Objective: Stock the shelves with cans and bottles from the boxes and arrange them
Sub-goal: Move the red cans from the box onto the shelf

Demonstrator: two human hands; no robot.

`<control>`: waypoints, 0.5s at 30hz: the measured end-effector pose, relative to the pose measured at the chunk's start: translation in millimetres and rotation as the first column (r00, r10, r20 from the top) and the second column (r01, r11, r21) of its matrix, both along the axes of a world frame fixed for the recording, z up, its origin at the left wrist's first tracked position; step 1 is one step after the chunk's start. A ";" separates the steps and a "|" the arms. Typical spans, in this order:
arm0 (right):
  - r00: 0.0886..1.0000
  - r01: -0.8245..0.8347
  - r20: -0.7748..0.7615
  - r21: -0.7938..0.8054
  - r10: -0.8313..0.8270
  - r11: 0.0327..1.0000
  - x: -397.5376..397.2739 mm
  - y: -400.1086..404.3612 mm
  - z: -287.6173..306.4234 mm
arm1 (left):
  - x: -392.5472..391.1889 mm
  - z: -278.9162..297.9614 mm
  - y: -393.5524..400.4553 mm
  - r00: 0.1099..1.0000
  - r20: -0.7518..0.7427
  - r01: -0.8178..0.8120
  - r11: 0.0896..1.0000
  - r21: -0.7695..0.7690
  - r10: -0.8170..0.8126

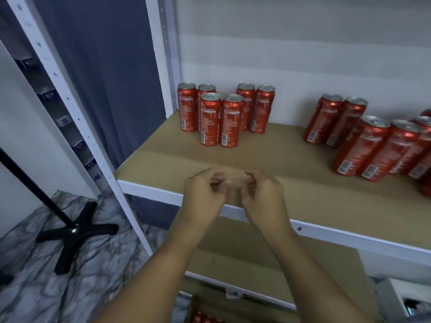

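Several tall red cans [221, 115] stand in a cluster at the back left of the brown shelf board [256, 150]. A second group of red cans [377, 145] stands at the right, running past the frame edge. My left hand [203, 194] and my right hand [263, 197] hover side by side over the shelf's front edge, fingers loosely curled, nothing in either. They are well in front of the left cluster. Tops of more red cans [203, 318] show in a box at the bottom edge.
The white shelf rail [349, 238] runs along the front. A lower brown shelf [268, 271] lies below. White uprights [77, 113] stand left. A black stand with a cross base [72, 231] sits on the marbled floor. A white container [405, 297] is at bottom right.
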State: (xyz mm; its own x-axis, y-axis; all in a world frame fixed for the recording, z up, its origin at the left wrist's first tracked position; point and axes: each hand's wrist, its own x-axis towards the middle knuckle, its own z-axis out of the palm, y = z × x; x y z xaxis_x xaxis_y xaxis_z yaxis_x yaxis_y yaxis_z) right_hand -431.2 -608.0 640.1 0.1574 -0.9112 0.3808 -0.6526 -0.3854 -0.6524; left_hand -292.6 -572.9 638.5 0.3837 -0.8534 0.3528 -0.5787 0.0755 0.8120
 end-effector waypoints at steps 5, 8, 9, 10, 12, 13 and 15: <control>0.995 -0.014 0.090 -0.183 0.031 0.983 -43.8 72.1 -27.4 | -43.4 -40.0 68.1 0.989 0.146 0.037 0.976 -0.216 -0.005; 0.998 -0.010 0.054 -0.108 0.016 0.994 -73.8 95.3 -89.0 | -63.6 -110.9 82.5 0.985 0.152 0.097 0.990 -0.098 -0.082; 1.000 0.008 0.027 -0.036 -0.007 0.999 -83.2 98.4 -118.8 | -69.9 -143.8 82.8 0.982 0.156 0.110 0.994 -0.022 -0.105; 0.999 0.035 -0.008 0.060 -0.034 0.998 -92.0 99.7 -151.6 | -76.0 -178.9 82.6 0.979 0.159 0.117 0.991 0.063 -0.126; 0.994 0.085 -0.089 0.250 -0.065 0.964 -109.0 100.4 -222.2 | -86.8 -251.6 82.3 0.970 0.156 0.148 0.961 0.233 -0.187; 0.990 0.108 -0.125 0.329 -0.070 0.938 -117.5 101.0 -258.9 | -91.7 -287.4 82.9 0.964 0.141 0.175 0.937 0.302 -0.226; 0.977 0.147 -0.204 0.467 -0.056 0.872 -133.0 102.0 -331.3 | -100.5 -358.7 83.9 0.954 0.089 0.220 0.871 0.439 -0.286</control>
